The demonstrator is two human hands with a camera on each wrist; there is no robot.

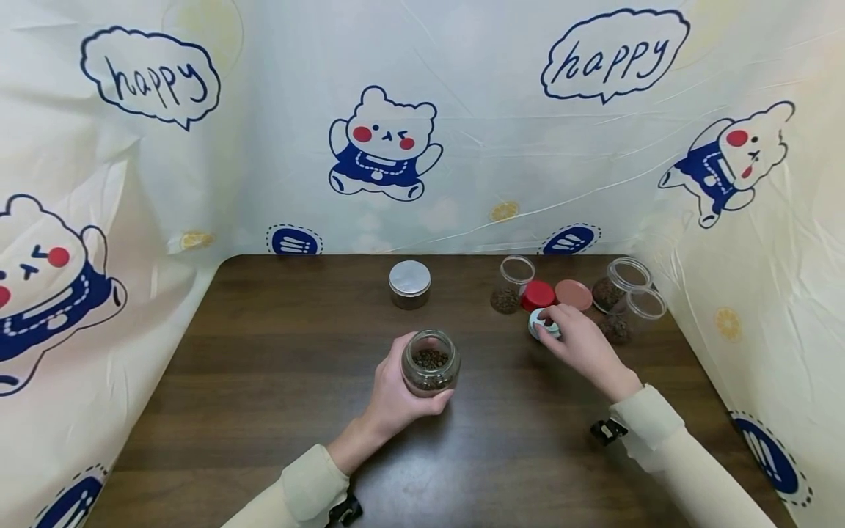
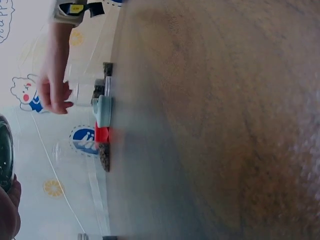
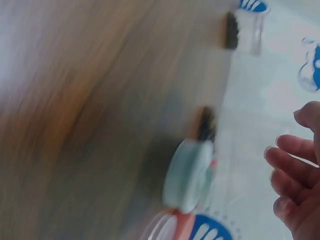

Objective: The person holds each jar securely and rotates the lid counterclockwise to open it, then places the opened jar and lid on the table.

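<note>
Left hand (image 1: 394, 392) curled round the lidless jar (image 1: 431, 379), up over the table (image 1: 264, 418), dark granules (image 1: 430, 358) inside; looks rigid, smooth, likely slippery and breakable, best gripped round the body below the rim; from it, towards two o'clock, right hand (image 1: 582, 346) hovers, loose-fingered, holding nothing, above a pale-blue lid (image 3: 186, 175), probably light, one to pinch by the edge; three clear containers (image 1: 513, 286) beyond, also two o'clock, dark contents low down

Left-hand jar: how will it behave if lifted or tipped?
The jar looks clear and rigid, so probably won't flex. Smooth and shiny, it could be slippery. It's lidless, so the dark granules may spill if tipped.
</note>
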